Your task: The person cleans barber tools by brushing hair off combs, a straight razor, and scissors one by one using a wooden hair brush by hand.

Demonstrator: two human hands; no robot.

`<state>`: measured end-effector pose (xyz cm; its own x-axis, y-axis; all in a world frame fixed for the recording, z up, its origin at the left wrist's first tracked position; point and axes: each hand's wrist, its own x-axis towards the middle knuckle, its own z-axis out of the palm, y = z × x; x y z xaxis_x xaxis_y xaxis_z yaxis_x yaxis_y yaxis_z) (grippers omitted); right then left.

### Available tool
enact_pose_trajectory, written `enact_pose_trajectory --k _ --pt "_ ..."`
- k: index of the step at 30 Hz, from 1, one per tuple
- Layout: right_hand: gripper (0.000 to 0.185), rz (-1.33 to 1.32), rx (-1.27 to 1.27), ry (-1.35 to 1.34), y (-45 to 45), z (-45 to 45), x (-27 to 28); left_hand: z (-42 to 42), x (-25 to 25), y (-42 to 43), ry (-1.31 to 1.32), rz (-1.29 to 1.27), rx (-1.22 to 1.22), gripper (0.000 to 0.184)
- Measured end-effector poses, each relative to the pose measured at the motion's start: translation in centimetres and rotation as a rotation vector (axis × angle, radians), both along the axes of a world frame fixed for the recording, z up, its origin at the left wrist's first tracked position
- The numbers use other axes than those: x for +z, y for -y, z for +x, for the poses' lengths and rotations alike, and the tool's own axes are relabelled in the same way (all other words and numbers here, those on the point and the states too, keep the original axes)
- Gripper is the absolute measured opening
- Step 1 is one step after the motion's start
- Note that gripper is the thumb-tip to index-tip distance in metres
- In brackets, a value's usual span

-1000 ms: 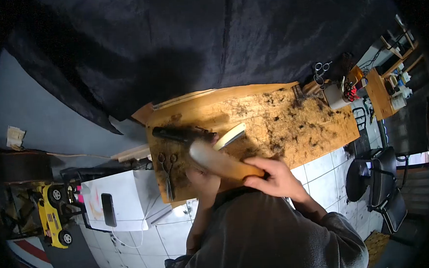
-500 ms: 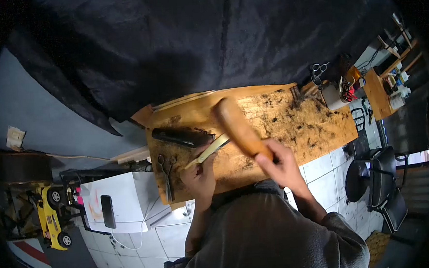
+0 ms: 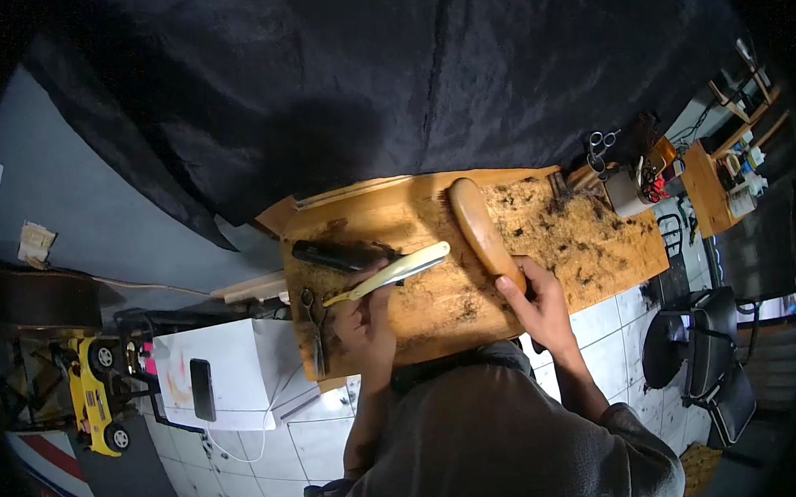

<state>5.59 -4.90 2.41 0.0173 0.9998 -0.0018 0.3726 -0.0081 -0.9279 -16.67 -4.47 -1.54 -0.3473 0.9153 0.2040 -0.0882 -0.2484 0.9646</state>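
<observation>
My left hand (image 3: 367, 329) is closed on a straight razor (image 3: 403, 268) with a cream handle, held slantwise over the wooden table (image 3: 429, 323). In my right hand (image 3: 540, 304) is a wooden brush (image 3: 479, 226), gripped by its lower end; its smooth back faces up and a few dark bristles show at its far left edge. Just beyond my left hand lies a black hair clipper (image 3: 340, 254), partly hidden by the razor and fingers. A pair of scissors (image 3: 316, 329) rests on the table left of that hand.
Dark hair clippings (image 3: 568, 226) cover much of the table's right half. A holder (image 3: 627, 193) with scissors and tools stands at its right end. A black cloth (image 3: 363, 88) hangs behind. Left is a white box (image 3: 233, 356) with a phone (image 3: 202, 389); right, a black chair (image 3: 713, 331).
The brush has moved right and nearer upright, away from the razor. The razor has turned to a flatter slant, and more of it shows. Both hands keep their grip.
</observation>
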Motion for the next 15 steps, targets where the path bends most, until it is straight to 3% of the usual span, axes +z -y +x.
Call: enact_pose_trajectory --k 6,15 --pt "0.037 0.202 0.41 0.011 1.2 -2.8 1.1 2.1 -0.5 0.7 0.022 -0.047 -0.101 0.021" --pt "0.034 -0.085 0.037 0.159 0.0 -0.3 -0.6 -0.1 -0.2 -0.2 0.489 0.016 -0.029 0.026"
